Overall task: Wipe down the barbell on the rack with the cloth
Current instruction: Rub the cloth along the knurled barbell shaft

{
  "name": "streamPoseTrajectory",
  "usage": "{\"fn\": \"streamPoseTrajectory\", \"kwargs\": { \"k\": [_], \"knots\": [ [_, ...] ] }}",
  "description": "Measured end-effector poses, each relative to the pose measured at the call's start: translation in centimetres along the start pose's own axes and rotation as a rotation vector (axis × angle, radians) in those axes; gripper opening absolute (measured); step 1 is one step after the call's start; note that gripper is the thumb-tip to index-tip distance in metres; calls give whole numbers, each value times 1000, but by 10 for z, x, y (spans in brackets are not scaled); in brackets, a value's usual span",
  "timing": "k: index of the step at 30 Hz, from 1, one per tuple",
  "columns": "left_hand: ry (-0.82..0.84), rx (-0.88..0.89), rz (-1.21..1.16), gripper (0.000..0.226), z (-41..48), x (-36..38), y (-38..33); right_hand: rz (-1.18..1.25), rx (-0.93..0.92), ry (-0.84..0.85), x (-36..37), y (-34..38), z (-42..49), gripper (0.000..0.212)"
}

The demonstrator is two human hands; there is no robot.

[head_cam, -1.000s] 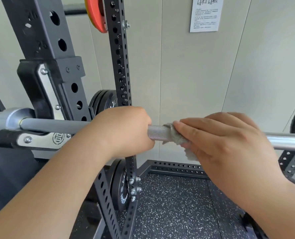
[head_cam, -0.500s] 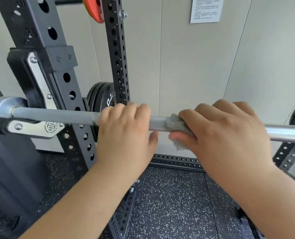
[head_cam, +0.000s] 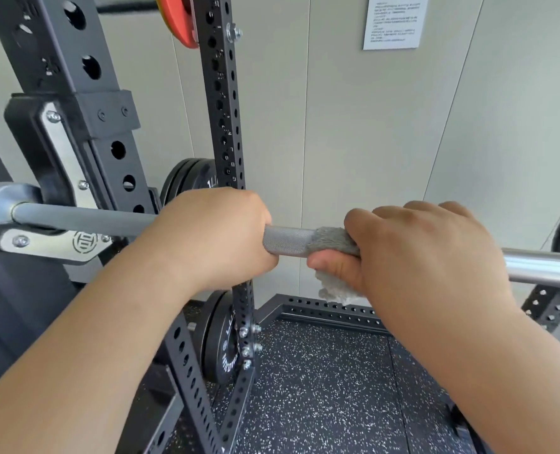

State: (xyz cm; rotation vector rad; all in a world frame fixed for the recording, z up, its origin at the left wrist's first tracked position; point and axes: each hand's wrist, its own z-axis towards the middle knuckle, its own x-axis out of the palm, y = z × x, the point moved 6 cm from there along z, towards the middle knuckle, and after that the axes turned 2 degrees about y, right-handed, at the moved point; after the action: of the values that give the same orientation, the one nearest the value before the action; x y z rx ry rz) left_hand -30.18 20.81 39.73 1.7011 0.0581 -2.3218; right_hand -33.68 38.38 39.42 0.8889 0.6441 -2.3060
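Steel runs straight across the middle of the frame: the long grey steel barbell (head_cam: pixel 85 219) lies level on the black perforated steel rack (head_cam: pixel 221 93). Its left end sits in a black hook with a silver plate (head_cam: pixel 56 149) at centre left, and its polished stretch runs out at the right edge. The person's left hand (head_cam: pixel 216 237) is wrapped round the bar near the middle of the frame, fingers curled over the top, steadying it. The right hand (head_cam: pixel 426 253), just beside it toward the right of the frame, clamps the small grey fluffy cloth (head_cam: pixel 329 240) around the bar, thumb underneath, with a loose tuft hanging below. Between the two hands a short band of rough knurling shows bare. I'd judge the bar heavy and rigid, unlikely to lift from its hooks under a wipe, though it may roll, which the steadying grip answers. The knurled part will likely drag at the cloth, while the shiny part should let it slide. The cloth looks soft and light, best bunched fully round the shaft so it cannot slip out. Below is a black rubber floor flecked with white (head_cam: pixel 321 388), with black round weight plates (head_cam: pixel 221 342) stored on the rack at lower centre and an orange plate (head_cam: pixel 177 24) at the top of the frame. Behind stands a pale panelled wall (head_cam: pixel 354 132) carrying a white printed notice (head_cam: pixel 395 22) at upper right, its text too small to read.
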Motion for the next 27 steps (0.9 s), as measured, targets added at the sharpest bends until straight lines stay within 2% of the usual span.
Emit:
{"fn": "streamPoseTrajectory", "kwargs": {
  "k": [2, 5, 7, 11, 14, 17, 19, 21, 24, 27],
  "knots": [
    [49, -5, 6, 24, 0, 1, 1, -4, -20, -9, 2, -5, -10, 58],
    [77, -11, 0, 23, -1, 2, 1, -39, -7, 38, -2, -22, -37, 35],
    [70, -23, -10, 22, -1, 2, 2, -57, 61, 40, -9, -34, -48, 38],
    [53, -47, -24, 22, -1, 2, 2, -38, 116, -67, -11, -32, -32, 46],
    [-56, -63, -9, 24, -8, 2, 1, -79, 8, -130, 0, 2, -21, 41],
    [-286, 28, -40, 18, -22, 2, 0, -144, -109, -139, 8, 11, -25, 25],
    [-379, 102, -100, 12, -37, 5, 6, -134, -162, -117, 7, 7, -27, 25],
    [-399, 65, -81, 12, -50, 7, 26, -110, -114, -105, 3, 5, -20, 35],
    [-332, -72, 88, 37, -63, -3, 81, -102, -8, -61, -3, 22, 1, 54],
    [-251, -154, 161, 64, -73, -25, 136, -81, -47, -68, 2, 66, 23, 50]
  ]
}}
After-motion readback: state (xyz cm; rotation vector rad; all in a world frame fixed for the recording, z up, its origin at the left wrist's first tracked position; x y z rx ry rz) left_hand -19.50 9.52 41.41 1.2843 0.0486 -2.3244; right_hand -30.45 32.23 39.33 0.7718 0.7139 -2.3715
